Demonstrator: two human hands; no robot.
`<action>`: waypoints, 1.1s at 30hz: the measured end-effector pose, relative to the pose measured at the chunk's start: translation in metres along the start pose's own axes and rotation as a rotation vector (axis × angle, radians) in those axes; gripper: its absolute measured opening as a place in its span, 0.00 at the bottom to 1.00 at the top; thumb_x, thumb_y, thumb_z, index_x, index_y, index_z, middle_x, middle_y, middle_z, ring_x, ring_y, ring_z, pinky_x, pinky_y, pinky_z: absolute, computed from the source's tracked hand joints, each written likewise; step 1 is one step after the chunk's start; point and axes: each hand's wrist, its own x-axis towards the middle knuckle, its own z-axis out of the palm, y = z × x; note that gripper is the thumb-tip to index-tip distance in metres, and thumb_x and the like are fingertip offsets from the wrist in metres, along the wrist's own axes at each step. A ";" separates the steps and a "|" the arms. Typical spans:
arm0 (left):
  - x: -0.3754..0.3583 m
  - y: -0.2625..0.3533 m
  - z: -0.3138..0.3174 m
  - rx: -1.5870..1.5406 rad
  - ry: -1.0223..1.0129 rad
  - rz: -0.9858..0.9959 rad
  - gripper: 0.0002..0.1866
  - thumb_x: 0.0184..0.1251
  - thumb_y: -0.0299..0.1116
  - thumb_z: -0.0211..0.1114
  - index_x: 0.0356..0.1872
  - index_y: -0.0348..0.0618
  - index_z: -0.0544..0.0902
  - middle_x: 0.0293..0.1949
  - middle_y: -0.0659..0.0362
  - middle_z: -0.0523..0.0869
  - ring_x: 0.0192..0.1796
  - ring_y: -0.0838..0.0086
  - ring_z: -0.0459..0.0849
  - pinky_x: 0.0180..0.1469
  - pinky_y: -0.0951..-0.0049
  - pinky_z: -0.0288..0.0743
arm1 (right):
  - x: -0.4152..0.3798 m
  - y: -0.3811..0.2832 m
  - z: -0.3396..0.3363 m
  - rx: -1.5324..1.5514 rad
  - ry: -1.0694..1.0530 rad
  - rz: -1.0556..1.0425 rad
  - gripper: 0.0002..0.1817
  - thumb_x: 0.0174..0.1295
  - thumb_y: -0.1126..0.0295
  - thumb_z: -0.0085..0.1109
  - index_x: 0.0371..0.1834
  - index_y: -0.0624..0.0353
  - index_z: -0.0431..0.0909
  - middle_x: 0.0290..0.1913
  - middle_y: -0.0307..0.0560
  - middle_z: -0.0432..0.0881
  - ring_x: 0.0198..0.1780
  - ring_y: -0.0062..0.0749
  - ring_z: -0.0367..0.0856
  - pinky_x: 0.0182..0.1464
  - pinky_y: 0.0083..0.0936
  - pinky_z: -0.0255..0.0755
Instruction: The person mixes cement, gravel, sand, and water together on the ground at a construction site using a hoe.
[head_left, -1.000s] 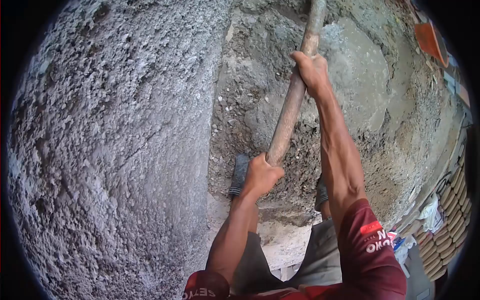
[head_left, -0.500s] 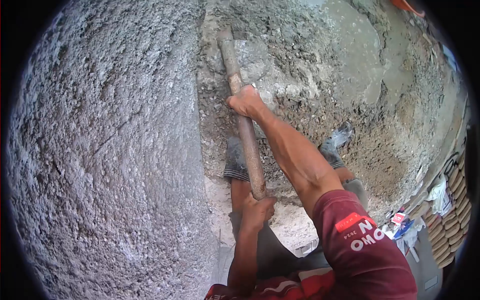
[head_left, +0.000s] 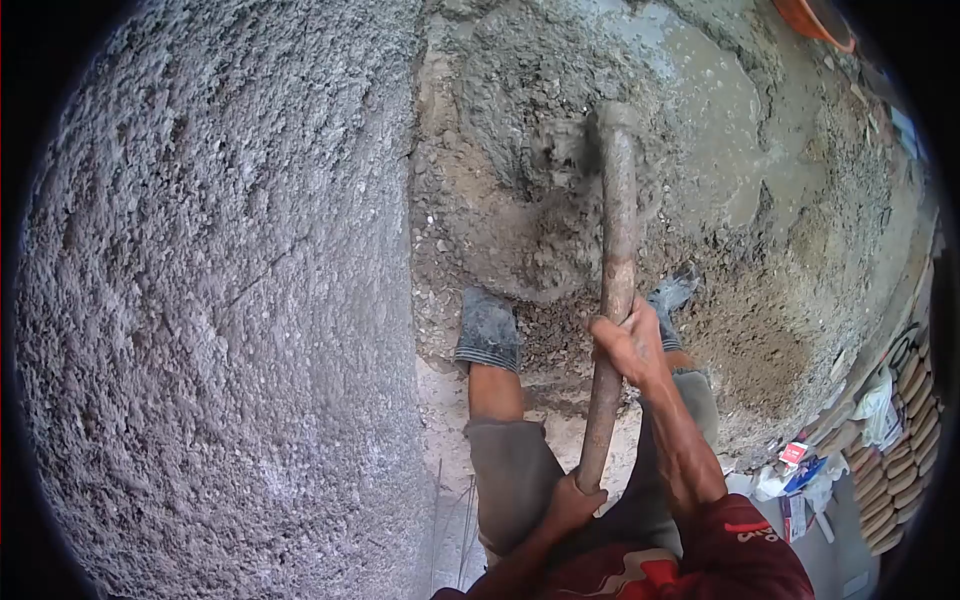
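Observation:
A hoe (head_left: 619, 215) with a thick wooden handle stretches away from my body. Its head, smeared with grey mud, is at the far end over the wet concrete mix (head_left: 520, 190), and the blade is blurred and partly hidden. Midway along the handle, my right hand (head_left: 636, 342) is wrapped round the wood. My left hand (head_left: 572, 503) grips the near end, close to my thighs. My two feet in grey, mud-coated socks or boots stand on either side of the handle; the left one (head_left: 488, 325) is beside the loose mix.
A rough grey cement surface (head_left: 230, 300) fills the left side, with a straight edge beside the mix. Wet slurry (head_left: 715, 120) lies at upper right, near an orange tub (head_left: 815, 22). Stacked sacks or tiles (head_left: 900, 455) and plastic litter (head_left: 800, 475) are at lower right.
The hoe has swung to the right and come nearer my body. Both hands moved right and down with it, still gripping. Some mix near the blade has been dragged closer.

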 end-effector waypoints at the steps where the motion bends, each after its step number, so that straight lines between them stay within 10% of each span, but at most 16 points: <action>1: 0.018 0.030 -0.026 0.109 0.065 0.150 0.21 0.48 0.37 0.70 0.40 0.31 0.80 0.29 0.45 0.85 0.34 0.59 0.87 0.40 0.61 0.78 | 0.016 -0.020 0.004 0.038 0.079 0.021 0.19 0.51 0.69 0.64 0.43 0.69 0.74 0.32 0.47 0.80 0.31 0.29 0.79 0.32 0.30 0.74; 5: 0.107 0.125 -0.131 0.169 0.233 0.424 0.20 0.45 0.31 0.69 0.41 0.31 0.78 0.27 0.55 0.82 0.28 0.74 0.80 0.33 0.69 0.75 | 0.143 -0.074 0.041 0.054 0.142 -0.218 0.16 0.51 0.61 0.65 0.25 0.66 0.79 0.25 0.52 0.81 0.27 0.32 0.81 0.28 0.32 0.74; 10: 0.139 0.154 -0.194 0.062 0.268 0.173 0.18 0.46 0.33 0.67 0.38 0.32 0.77 0.26 0.51 0.83 0.26 0.70 0.82 0.31 0.68 0.76 | 0.248 -0.062 0.144 -0.008 0.004 -0.081 0.28 0.52 0.56 0.66 0.40 0.77 0.81 0.37 0.64 0.84 0.39 0.47 0.85 0.42 0.38 0.78; 19: 0.069 0.025 -0.050 -0.744 -0.016 0.017 0.05 0.53 0.25 0.67 0.28 0.41 0.78 0.20 0.60 0.79 0.19 0.77 0.78 0.20 0.75 0.68 | 0.124 0.030 0.140 -0.603 -0.114 0.004 0.31 0.51 0.52 0.63 0.47 0.73 0.79 0.47 0.72 0.81 0.53 0.61 0.80 0.55 0.41 0.76; 25: -0.008 -0.009 0.026 -0.360 -0.007 -0.061 0.08 0.53 0.31 0.68 0.24 0.37 0.81 0.20 0.61 0.81 0.23 0.77 0.80 0.26 0.72 0.73 | 0.032 0.067 0.061 -0.428 -0.210 0.135 0.28 0.49 0.55 0.66 0.46 0.69 0.79 0.44 0.68 0.83 0.51 0.56 0.83 0.52 0.41 0.76; 27: -0.027 -0.041 0.048 -0.297 -0.020 -0.124 0.12 0.49 0.35 0.72 0.26 0.36 0.81 0.22 0.61 0.82 0.24 0.77 0.80 0.27 0.71 0.74 | -0.004 0.066 0.030 -0.316 -0.165 0.060 0.22 0.47 0.62 0.64 0.41 0.68 0.75 0.30 0.50 0.79 0.32 0.34 0.78 0.38 0.32 0.74; 33: 0.001 0.037 -0.030 0.072 0.007 0.196 0.14 0.48 0.33 0.73 0.30 0.35 0.79 0.23 0.57 0.81 0.28 0.76 0.80 0.33 0.69 0.76 | 0.003 -0.033 0.003 0.004 0.044 -0.006 0.19 0.49 0.63 0.65 0.39 0.67 0.74 0.28 0.46 0.78 0.30 0.30 0.77 0.32 0.30 0.73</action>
